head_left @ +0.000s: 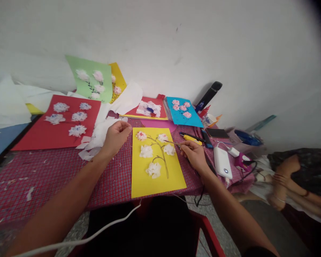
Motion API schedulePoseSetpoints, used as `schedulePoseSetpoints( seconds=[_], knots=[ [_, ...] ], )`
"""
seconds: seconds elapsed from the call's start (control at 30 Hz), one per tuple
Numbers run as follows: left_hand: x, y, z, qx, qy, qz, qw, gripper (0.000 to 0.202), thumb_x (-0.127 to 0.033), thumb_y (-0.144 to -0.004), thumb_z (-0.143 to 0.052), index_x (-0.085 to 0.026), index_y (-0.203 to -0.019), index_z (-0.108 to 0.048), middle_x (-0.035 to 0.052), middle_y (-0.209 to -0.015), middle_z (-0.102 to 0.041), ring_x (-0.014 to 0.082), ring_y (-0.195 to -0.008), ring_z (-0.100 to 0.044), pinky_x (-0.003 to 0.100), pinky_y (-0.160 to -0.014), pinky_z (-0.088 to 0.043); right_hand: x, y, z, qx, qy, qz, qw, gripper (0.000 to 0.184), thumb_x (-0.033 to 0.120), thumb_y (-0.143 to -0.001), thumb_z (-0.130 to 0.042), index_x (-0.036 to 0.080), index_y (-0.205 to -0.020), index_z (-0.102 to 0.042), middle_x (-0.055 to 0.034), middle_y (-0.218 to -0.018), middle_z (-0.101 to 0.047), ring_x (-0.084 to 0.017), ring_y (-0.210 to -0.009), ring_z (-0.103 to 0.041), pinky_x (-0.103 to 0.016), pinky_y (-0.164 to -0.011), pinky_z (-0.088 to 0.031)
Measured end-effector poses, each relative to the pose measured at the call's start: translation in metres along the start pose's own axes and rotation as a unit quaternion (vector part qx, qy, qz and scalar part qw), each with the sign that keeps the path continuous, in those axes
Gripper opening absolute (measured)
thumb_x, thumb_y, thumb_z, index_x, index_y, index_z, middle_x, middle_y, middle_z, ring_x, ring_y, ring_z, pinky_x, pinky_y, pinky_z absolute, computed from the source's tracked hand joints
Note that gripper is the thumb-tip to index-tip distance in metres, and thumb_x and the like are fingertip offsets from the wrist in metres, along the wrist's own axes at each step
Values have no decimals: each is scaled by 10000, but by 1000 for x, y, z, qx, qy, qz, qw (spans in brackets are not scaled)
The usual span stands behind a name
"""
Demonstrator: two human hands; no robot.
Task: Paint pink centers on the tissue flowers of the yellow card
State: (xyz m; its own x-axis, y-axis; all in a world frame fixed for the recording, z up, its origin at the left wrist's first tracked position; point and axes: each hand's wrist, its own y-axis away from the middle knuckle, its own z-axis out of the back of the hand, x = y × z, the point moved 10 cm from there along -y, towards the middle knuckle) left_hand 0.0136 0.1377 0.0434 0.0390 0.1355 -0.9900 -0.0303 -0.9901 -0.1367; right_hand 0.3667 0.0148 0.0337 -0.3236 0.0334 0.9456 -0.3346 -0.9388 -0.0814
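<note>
Right hand (pixel 194 155) pinches a thin brush (pixel 176 143), tip at the upper right tissue blossom (pixel 162 137) on a yellow card (pixel 160 185) lying flat on the desk (pixel 42 178). Left hand (pixel 116 137) loosely curled, holding nothing visible, just beside the card's top left corner.

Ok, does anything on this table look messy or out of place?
Yes: torn white tissue scraps litter the red checked tablecloth left of the yellow card, and the green card leans crookedly against the wall.
</note>
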Motion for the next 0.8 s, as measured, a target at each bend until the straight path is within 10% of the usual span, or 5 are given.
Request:
schedulePoseSetpoints(
  seconds=[0.8],
  knots=[
    [1, -1, -1, 7, -3, -4, 1000, 117, -285, -830, -740, -212, -850, -652, -48, -602, -545, 90, -467, -439, 249, -439, -300, 7, -4, -8, 3, 4, 28, 1000, 202, 372, -792, -717, 198, -881, -766, -16, -670, -689, -169, -585, -601, -293, -565, -461]
  ],
)
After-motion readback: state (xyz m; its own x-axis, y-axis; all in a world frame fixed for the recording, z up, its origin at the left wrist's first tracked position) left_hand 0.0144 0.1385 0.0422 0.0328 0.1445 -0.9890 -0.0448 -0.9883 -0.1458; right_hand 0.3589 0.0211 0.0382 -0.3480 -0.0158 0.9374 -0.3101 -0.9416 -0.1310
